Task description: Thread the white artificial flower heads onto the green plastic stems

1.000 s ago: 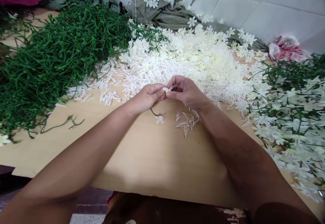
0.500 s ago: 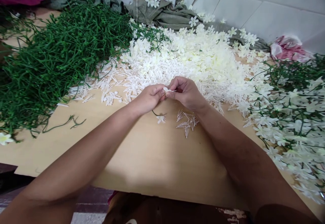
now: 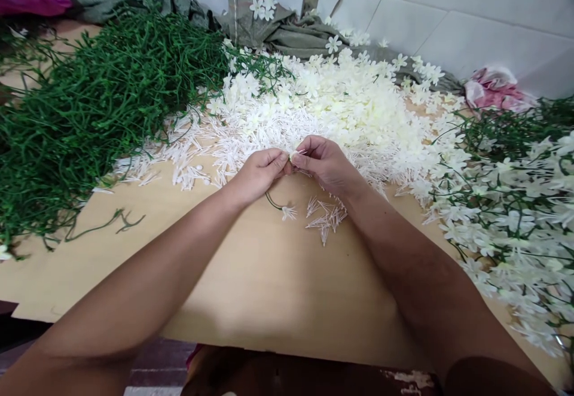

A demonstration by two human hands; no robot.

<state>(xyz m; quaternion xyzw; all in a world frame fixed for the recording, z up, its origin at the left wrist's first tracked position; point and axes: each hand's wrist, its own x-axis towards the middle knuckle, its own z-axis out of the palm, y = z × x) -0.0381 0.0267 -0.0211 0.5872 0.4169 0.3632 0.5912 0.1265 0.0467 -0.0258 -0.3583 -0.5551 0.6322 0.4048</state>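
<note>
My left hand [image 3: 259,171] is closed in a pinch on a thin green artificial flower stem [image 3: 272,202]. One branch of it hangs below my fingers and ends in a small white tuft [image 3: 288,212]. Against those fingertips, my right hand [image 3: 329,165] pinches a small white stamen piece [image 3: 302,152], whose fine filaments stick out between thumb and forefinger. Fingertips of both hands nearly meet, so the exact joint between stem and piece is hidden. Just below my right hand, several loose white stamen pieces [image 3: 326,222] lie on the brown board [image 3: 251,276].
A big heap of green stems [image 3: 112,85] covers the left side. White stamens [image 3: 183,171] and cream petals [image 3: 359,97] are piled beyond my hands. White flowers on stems [image 3: 515,222] lie at right. Grey sacking [image 3: 287,31] runs along the tiled wall [image 3: 430,1].
My right fingers have brought the white stamen piece in against my left fingertips, covering more of it. The hanging tuft has swung slightly right. The camera view has shifted a little.
</note>
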